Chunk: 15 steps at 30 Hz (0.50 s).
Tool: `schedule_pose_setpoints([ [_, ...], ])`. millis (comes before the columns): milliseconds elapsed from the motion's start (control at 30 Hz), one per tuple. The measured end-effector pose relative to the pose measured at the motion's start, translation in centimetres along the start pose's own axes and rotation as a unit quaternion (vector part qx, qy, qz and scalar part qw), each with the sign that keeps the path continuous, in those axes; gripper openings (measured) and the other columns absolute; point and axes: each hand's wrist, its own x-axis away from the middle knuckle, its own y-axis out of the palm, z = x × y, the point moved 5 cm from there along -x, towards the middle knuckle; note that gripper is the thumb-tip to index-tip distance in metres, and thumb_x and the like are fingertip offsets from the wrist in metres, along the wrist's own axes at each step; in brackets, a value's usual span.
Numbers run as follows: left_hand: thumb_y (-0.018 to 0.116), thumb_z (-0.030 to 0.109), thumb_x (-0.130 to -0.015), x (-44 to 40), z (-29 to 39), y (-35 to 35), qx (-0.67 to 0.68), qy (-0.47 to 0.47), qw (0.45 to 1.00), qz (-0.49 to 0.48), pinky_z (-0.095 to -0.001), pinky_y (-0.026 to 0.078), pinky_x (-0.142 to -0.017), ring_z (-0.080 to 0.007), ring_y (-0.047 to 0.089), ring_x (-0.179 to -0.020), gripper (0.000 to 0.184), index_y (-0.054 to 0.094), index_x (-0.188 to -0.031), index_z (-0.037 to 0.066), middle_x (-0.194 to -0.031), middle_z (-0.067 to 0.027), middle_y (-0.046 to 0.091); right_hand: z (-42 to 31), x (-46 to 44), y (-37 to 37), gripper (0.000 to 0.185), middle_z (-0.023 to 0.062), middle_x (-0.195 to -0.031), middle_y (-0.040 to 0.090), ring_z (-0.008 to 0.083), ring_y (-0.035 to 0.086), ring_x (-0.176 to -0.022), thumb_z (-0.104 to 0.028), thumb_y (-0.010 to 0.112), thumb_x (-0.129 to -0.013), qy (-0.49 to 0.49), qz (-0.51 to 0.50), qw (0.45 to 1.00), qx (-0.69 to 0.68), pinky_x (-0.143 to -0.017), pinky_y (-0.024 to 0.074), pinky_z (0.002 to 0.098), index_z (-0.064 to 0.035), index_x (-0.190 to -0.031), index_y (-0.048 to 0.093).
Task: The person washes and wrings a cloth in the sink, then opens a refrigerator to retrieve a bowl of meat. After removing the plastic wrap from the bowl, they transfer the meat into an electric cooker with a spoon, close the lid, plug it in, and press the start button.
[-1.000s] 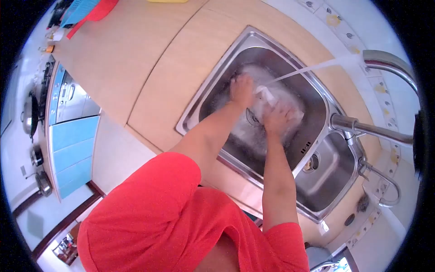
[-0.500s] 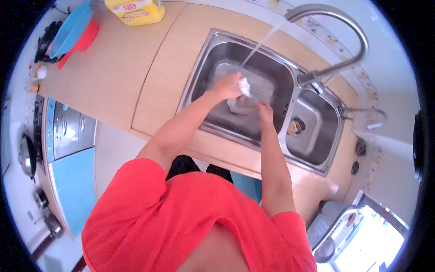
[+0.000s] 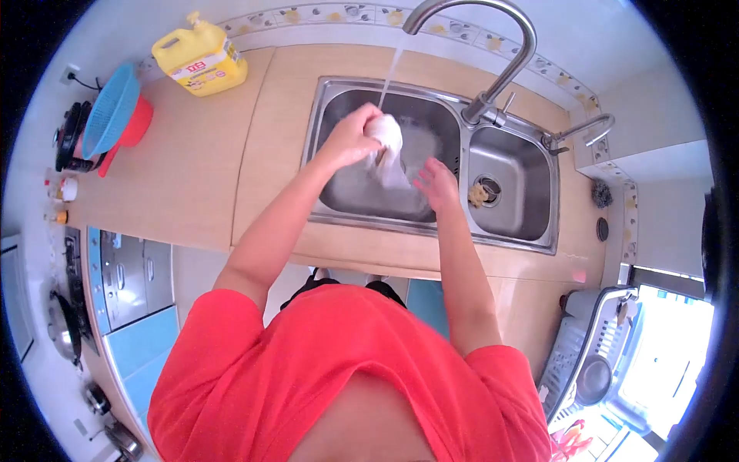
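My left hand (image 3: 352, 140) grips a wet white cloth (image 3: 389, 146) over the large sink basin (image 3: 354, 196). The cloth hangs down in folds from my fingers, close under the stream of water (image 3: 391, 73) from the tall tap (image 3: 530, 46). To the right of the cloth, my right hand (image 3: 437, 185) is held over the same basin with its fingers apart and nothing in them. Water covers the basin's bottom.
The smaller basin (image 3: 523, 173) on the right has a yellowish lump (image 3: 479, 195) by its drain. A yellow jug (image 3: 204, 65) stands at the back left. Farther left are a blue basket (image 3: 112, 115) and a red container (image 3: 137, 123). A dish rack (image 3: 573, 346) stands at the lower right.
My left hand has lifted the cloth up from the water in the basin. My right hand has opened its fingers. The whole view has shifted with my head.
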Motion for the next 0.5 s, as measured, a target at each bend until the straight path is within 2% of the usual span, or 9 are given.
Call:
schedule_pose_setpoints([
  [33, 0.070, 0.006, -0.063, 0.2, -1.2, 1.1, -0.001, -0.017, 1.000, -0.021, -0.0305, 0.046, -0.076, -0.0179, 0.058, -0.084, 0.041, 0.054, -0.100, 0.004, -0.089, -0.0090, 0.060, -0.1, 0.4, 0.1, 0.047, 0.0128, -0.129, 0.042, 0.0288, 0.043, -0.119, -0.021, 0.052, -0.092, 0.003, -0.001, 1.000, 0.012, -0.089, 0.0454, 0.0452, -0.0027, -0.132, 0.038],
  [133, 0.069, 0.005, -0.067, 0.9, -4.0, 4.7, 0.109, -0.046, 0.989, -0.086, -0.0309, 0.046, -0.079, -0.0178, 0.058, -0.089, 0.046, 0.051, -0.109, 0.005, -0.094, -0.0073, 0.060, -0.4, 1.2, -0.3, 0.046, 0.0133, -0.131, 0.042, 0.0284, 0.045, -0.118, -0.020, 0.050, -0.093, -0.005, 0.006, 0.999, 0.050, -0.090, 0.0464, 0.0422, -0.0023, -0.133, 0.037],
  [233, 0.070, 0.007, -0.070, 0.2, -6.9, 6.0, 0.231, -0.144, 0.961, -0.050, -0.0305, 0.045, -0.081, -0.0185, 0.058, -0.090, 0.047, 0.049, -0.112, 0.005, -0.098, -0.0070, 0.059, -1.6, 2.5, -1.2, 0.046, 0.0131, -0.130, 0.043, 0.0272, 0.050, -0.113, -0.021, 0.051, -0.093, -0.029, -0.003, 0.998, 0.064, -0.089, 0.0476, 0.0392, -0.0023, -0.134, 0.037],
  [267, 0.071, 0.011, -0.073, -0.4, -8.1, 6.0, 0.248, -0.169, 0.953, -0.039, -0.0304, 0.048, -0.077, -0.0185, 0.059, -0.090, 0.049, 0.048, -0.116, 0.006, -0.102, -0.0075, 0.059, -2.3, 3.0, -1.3, 0.047, 0.0131, -0.130, 0.043, 0.0268, 0.051, -0.112, -0.021, 0.051, -0.093, -0.038, -0.011, 0.997, 0.066, -0.088, 0.0479, 0.0380, -0.0023, -0.134, 0.037],
  [400, 0.073, 0.015, -0.074, -2.5, -16.9, 6.1, 0.220, -0.310, 0.925, 0.021, -0.0312, 0.052, -0.068, -0.0177, 0.061, -0.090, 0.051, 0.047, -0.118, 0.007, -0.103, -0.0075, 0.060, -5.3, 4.0, -1.3, 0.042, 0.0120, -0.126, 0.046, 0.0237, 0.055, -0.106, -0.019, 0.052, -0.093, -0.063, -0.044, 0.990, 0.115, -0.086, 0.0486, 0.0342, -0.0021, -0.130, 0.043],
  [500, 0.069, 0.028, -0.078, -2.9, -24.0, 6.2, 0.193, -0.347, 0.915, 0.075, -0.0361, 0.051, -0.075, -0.0246, 0.062, -0.096, 0.049, 0.049, -0.116, 0.005, -0.108, -0.0134, 0.061, -6.4, 3.9, -1.8, 0.037, 0.0103, -0.121, 0.050, 0.0210, 0.057, -0.104, -0.018, 0.052, -0.093, -0.081, -0.046, 0.982, 0.162, -0.085, 0.0486, 0.0315, -0.0015, -0.125, 0.048],
])
